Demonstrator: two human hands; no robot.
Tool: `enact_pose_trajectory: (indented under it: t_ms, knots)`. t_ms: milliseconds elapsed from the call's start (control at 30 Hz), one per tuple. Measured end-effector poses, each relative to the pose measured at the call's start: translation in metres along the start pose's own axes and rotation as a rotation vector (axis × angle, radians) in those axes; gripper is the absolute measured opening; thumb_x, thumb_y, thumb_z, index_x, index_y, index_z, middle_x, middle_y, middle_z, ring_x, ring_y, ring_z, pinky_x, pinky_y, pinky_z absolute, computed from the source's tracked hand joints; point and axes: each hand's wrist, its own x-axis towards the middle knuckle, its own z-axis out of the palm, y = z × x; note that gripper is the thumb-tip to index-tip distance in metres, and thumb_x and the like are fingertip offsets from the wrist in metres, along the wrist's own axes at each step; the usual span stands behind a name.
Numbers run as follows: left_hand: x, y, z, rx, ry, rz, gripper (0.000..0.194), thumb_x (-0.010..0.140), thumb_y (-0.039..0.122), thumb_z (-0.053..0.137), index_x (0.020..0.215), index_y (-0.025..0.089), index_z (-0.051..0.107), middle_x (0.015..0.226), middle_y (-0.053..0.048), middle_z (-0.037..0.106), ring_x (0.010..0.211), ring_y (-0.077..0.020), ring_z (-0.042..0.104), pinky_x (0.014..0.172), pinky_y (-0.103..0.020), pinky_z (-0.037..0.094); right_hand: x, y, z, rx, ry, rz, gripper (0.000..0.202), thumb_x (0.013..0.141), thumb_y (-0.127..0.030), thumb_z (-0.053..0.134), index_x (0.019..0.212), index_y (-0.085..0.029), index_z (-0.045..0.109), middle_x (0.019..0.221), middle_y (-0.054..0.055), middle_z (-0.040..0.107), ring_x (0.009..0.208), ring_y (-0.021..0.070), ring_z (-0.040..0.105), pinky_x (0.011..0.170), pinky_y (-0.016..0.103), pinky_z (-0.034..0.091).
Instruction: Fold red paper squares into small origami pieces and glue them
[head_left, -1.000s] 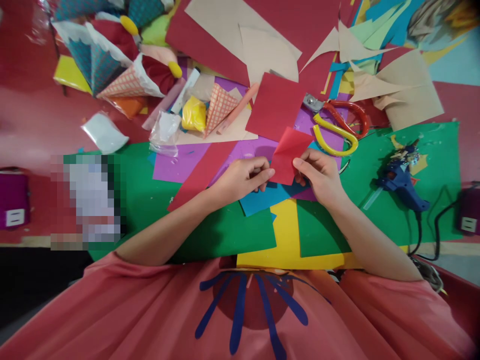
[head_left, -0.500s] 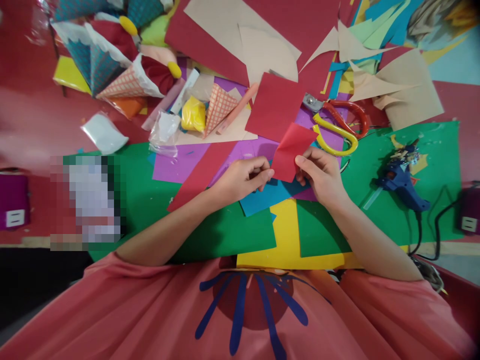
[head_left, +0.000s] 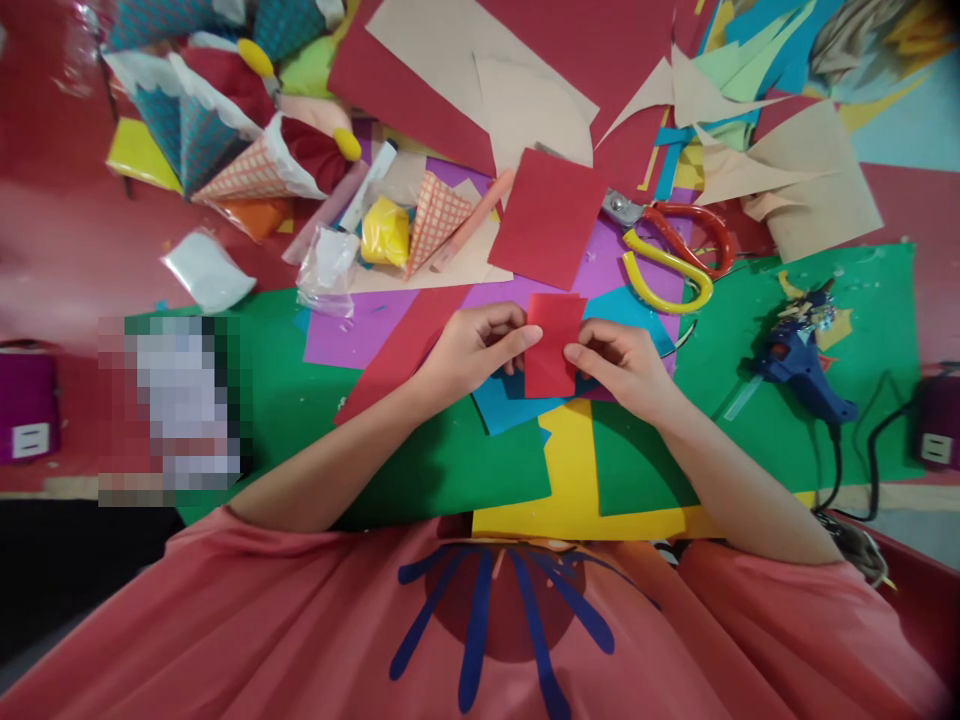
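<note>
A small folded piece of red paper (head_left: 553,350) is held upright between my two hands, above blue and purple sheets. My left hand (head_left: 491,345) pinches its left edge with the thumb on the front. On the lower right edge, my right hand (head_left: 619,360) grips it between thumb and fingers. Just beyond lies a larger red paper square (head_left: 551,215). Scissors with one red and one yellow handle (head_left: 671,270) rest to the right of that square. Under my left wrist runs a red strip (head_left: 390,350).
A blue glue gun (head_left: 802,360) with a cord lies at the right on a green sheet (head_left: 862,440). Patterned fabric cones (head_left: 247,170), clay packets and a marker (head_left: 369,185) crowd the upper left. Beige paper offcuts (head_left: 810,190) lie at the upper right.
The red paper has moved left and nearer to me, turning from tilted to upright. My left hand now grips its left edge, and my right hand has moved slightly left and down.
</note>
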Motion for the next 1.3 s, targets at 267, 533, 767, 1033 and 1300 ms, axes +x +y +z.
enact_pose_trajectory:
  t_ms: [267,533,767,1033,1300]
  knots:
    - [-0.0010,-0.0039,-0.0002,0.038,0.037,0.012,0.045,0.079,0.057,0.063,0.063,0.017,0.049,0.050,0.005,0.052,0.043,-0.0050,0.051,0.044,-0.015,0.040,-0.0002,0.0022,-0.0006,-0.017,-0.001,0.009,0.046,0.081,-0.059,0.060,0.064,-0.018,0.050,0.058,-0.003,0.046,0.052,0.0076,0.036,0.048,0.025,0.028]
    - [-0.0022,0.0034,-0.0004,0.175,0.018,-0.008,0.035,0.081,0.039,0.061,0.057,0.018,0.046,0.049,0.005,0.048,0.046,-0.0058,0.049,0.044,-0.016,0.036,-0.0004,0.0001,0.0006,-0.012,0.028,0.028,0.046,0.079,-0.061,0.062,0.063,-0.019,0.049,0.058,-0.004,0.045,0.052,0.0081,0.036,0.048,0.025,0.027]
    - [-0.0032,-0.0006,-0.0017,0.165,0.014,-0.045,0.033,0.079,0.040,0.061,0.059,0.018,0.045,0.050,0.005,0.049,0.047,-0.0073,0.050,0.046,-0.018,0.038,-0.0002,0.0017,-0.0004,0.005,-0.008,0.026,0.045,0.078,-0.059,0.065,0.064,-0.019,0.050,0.058,-0.004,0.045,0.053,0.0082,0.037,0.049,0.024,0.030]
    - [-0.0064,0.0001,-0.0003,0.295,-0.136,0.096,0.033,0.083,0.034,0.057,0.057,0.018,0.043,0.049,0.006,0.042,0.046,-0.0053,0.038,0.046,-0.019,0.029,-0.0001,0.0024,0.0006,0.129,0.088,-0.007,0.038,0.081,-0.052,0.065,0.066,-0.018,0.054,0.060,-0.004,0.048,0.055,0.0079,0.041,0.051,0.024,0.033]
    - [-0.0052,0.0019,-0.0010,0.299,-0.146,0.004,0.034,0.085,0.039,0.052,0.059,0.018,0.044,0.050,0.005,0.047,0.047,-0.0068,0.046,0.048,-0.019,0.035,0.0028,0.0012,0.0004,0.171,0.096,0.049,0.042,0.075,-0.057,0.069,0.067,-0.018,0.055,0.058,-0.004,0.051,0.051,0.0074,0.047,0.049,0.023,0.037]
